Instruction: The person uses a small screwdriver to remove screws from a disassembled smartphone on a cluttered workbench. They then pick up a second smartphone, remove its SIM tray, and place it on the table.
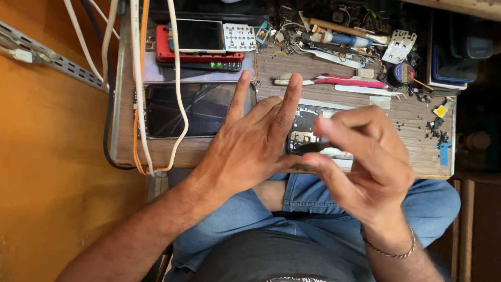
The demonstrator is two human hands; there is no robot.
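item: opened phone (305, 128) being worked on at a small wooden bench (412, 133)
right hand (365, 162) is pinching a thin dark part over the phone; left hand (250, 143) is hovering splayed, holding nothing; seating that part is likely calling for steady aim. a dark tablet (198, 109), white cables (175, 78), a toothbrush (334, 81) and an orange wall (47, 156) are lying around

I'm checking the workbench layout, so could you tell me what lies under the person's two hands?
An opened phone with its dark circuit board exposed lies on the wooden table. The left hand and right hand cover its lower part.
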